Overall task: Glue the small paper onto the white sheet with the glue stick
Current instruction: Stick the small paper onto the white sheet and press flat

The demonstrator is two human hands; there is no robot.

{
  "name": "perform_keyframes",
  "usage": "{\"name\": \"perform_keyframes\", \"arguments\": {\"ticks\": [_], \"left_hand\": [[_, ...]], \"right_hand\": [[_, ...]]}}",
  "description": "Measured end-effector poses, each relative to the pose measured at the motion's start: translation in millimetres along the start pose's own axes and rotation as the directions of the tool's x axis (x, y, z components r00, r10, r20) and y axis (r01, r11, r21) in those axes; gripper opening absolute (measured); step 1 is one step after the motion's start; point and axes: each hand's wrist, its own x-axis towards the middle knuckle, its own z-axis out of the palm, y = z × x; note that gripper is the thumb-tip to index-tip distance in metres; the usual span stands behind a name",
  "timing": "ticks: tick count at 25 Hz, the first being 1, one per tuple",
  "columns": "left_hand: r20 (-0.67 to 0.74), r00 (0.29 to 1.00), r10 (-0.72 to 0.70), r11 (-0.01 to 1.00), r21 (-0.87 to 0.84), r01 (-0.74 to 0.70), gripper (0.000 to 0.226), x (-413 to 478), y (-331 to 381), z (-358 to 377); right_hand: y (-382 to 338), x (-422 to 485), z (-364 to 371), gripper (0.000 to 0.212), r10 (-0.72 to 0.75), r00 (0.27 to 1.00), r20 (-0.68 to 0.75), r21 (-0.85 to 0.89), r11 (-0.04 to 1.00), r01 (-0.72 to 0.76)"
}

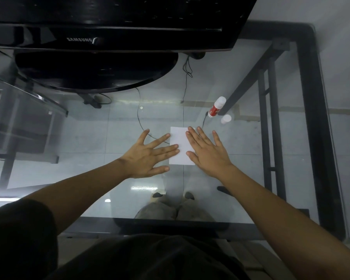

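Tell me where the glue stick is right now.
In the head view the glue stick stands on the glass table, far right of the paper, its loose cap just beside it.

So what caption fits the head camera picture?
Both hands, left and right, press flat on white paper; glue stick lies nearby.

office-like room: glass desk, samsung monitor, tiled floor.

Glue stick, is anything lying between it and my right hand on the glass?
Nothing visible blocks the way. The glue stick lies beyond the right hand, with only bare glass table between; its loose cap sits just to the right of that path.
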Motion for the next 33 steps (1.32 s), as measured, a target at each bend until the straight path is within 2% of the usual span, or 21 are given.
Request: {"name": "perform_keyframes", "arguments": {"ticks": [4, 6, 8, 10, 12, 14, 18, 22, 25, 26, 29, 30, 33], "left_hand": [[0.010, 0.993, 0.119, 0.993, 0.008, -0.119, 0.061, -15.8, 8.2, 4.2], [-0.052, 0.987, 0.153, 0.987, -0.034, -0.155, 0.058, -18.1, 7.9, 1.5], [-0.122, 0.992, -0.027, 0.982, -0.188, 0.003, 0.056, -9.8, 11.6, -4.3], [-0.092, 0.958, -0.273, 0.911, -0.343, 0.227, 0.056, 7.2, 21.8, -8.1], [-0.042, 0.915, -0.401, 0.857, -0.369, 0.359, 0.056, 22.6, 36.8, -4.9], [-0.040, 0.890, -0.453, 0.852, -0.314, 0.420, 0.057, 29.7, 45.3, 1.5], [-0.079, 0.883, -0.463, 0.862, -0.273, 0.428, 0.057, 31.1, 45.9, 8.9], [-0.097, 0.886, -0.453, 0.868, -0.277, 0.413, 0.056, 30.5, 45.2, 10.8], [-0.099, 0.883, -0.459, 0.864, -0.282, 0.417, 0.058, 30.6, 45.7, 9.6], [-0.097, 0.883, -0.459, 0.864, -0.283, 0.417, 0.058, 30.3, 45.2, 9.5], [-0.098, 0.887, -0.451, 0.870, -0.269, 0.413, 0.056, 29.5, 45.5, 10.5], [-0.099, 0.888, -0.449, 0.871, -0.268, 0.411, 0.056, 29.6, 45.3, 10.1], [-0.095, 0.885, -0.456, 0.867, -0.272, 0.417, 0.056, 30.1, 44.9, 9.4]], "right_hand": [[-0.2, 0.7, 0.2, 0.063, 0.003, 1.000, 0.010, -0.010, 1.000, -0.003], [-0.9, 1.2, 0.4, 0.062, 0.001, 1.000, 0.003, -0.014, 1.000, -0.001], [-0.5, 1.6, 0.8, 0.062, 0.001, 1.000, -0.004, -0.020, 1.000, -0.001], [-0.7, 0.7, 1.9, 0.063, 0.008, 1.000, -0.006, -0.025, 1.000, -0.009], [-1.9, 0.9, 2.6, 0.063, 0.010, 1.000, -0.002, -0.035, 0.999, -0.010], [-2.4, 1.4, 2.0, 0.064, 0.014, 1.000, 0.002, -0.046, 0.999, -0.014], [-9.2, -11.5, 0.4, 0.061, 0.055, 0.997, -0.056, 0.009, 0.998, -0.055], [-27.3, -38.6, 13.6, 0.057, -0.086, 0.996, -0.024, -0.029, 0.996, 0.085], [-16.2, -37.7, 11.4, 0.057, 0.080, 0.996, -0.046, 0.001, 0.997, -0.080], [-17.2, -36.4, 9.7, 0.057, 0.083, 0.995, -0.050, 0.006, 0.997, -0.083], [-27.8, -35.9, 12.3, 0.056, -0.066, 0.997, -0.040, -0.048, 0.997, 0.064], [-27.2, -33.8, 12.1, 0.056, -0.064, 0.997, -0.044, -0.055, 0.997, 0.061], [-17.9, -19.3, 5.2, 0.058, 0.111, 0.991, -0.078, 0.000, 0.994, -0.111]]}}
